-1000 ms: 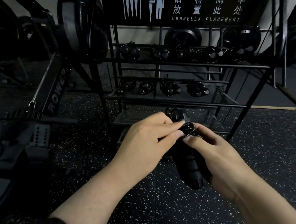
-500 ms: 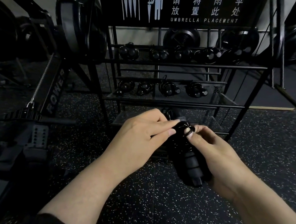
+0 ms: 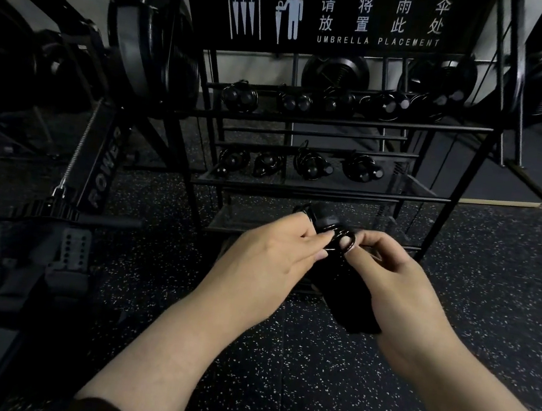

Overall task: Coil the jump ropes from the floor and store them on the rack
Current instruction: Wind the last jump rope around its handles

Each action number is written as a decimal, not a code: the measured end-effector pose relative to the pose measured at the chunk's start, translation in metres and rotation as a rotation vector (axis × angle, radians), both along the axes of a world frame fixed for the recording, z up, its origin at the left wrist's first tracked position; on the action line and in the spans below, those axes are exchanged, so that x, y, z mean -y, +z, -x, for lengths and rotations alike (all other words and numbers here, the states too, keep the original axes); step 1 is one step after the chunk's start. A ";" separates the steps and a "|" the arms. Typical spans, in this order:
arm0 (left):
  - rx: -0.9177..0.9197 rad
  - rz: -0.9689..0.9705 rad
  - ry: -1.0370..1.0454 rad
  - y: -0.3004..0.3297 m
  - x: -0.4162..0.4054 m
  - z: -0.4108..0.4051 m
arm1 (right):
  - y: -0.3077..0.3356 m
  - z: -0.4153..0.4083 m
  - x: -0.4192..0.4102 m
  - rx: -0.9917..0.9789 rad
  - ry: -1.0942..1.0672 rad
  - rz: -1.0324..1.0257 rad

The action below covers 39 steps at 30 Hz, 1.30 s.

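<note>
Your hands meet just in front of the rack's (image 3: pixel 326 117) lowest shelf, low over the speckled floor (image 3: pixel 308 382). Your left hand (image 3: pixel 266 256) has its fingers curled in against the black rope (image 3: pixel 339 240), its fingertips pinching the coiled cord where it loops over the handles. Your right hand (image 3: pixel 403 291) grips the handles from the other side, thumb and forefinger closed on the same loop of cord; the thick handle ends (image 3: pixel 353 305) hang down between your wrists, dark and hard to make out.

The rope is in the air, in both hands, not yet on the rack. On the rack's top shelf sits a row of coiled ropes (image 3: pixel 297 102), and another row (image 3: pixel 309 167) lies on the middle shelf. The rack's sign (image 3: pixel 335 17) reads "UMBRELLA PLACEMENT". Left of the rack stands a rower (image 3: pixel 102 166) with its footplates (image 3: pixel 75 245) nearer you.
</note>
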State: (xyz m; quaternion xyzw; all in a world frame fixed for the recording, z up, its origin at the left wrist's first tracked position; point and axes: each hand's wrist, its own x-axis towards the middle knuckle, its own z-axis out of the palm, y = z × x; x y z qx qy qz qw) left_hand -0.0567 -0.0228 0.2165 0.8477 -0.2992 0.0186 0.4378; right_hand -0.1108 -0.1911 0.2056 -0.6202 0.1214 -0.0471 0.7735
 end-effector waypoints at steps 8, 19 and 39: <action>0.109 -0.097 -0.059 -0.006 0.008 0.004 | -0.002 0.001 0.006 0.048 -0.072 0.331; 0.164 -0.162 -0.062 -0.017 0.011 0.000 | -0.003 0.000 0.004 0.009 -0.088 0.329; 0.042 0.005 -0.038 -0.014 0.012 0.002 | 0.004 -0.001 0.010 0.007 -0.020 0.220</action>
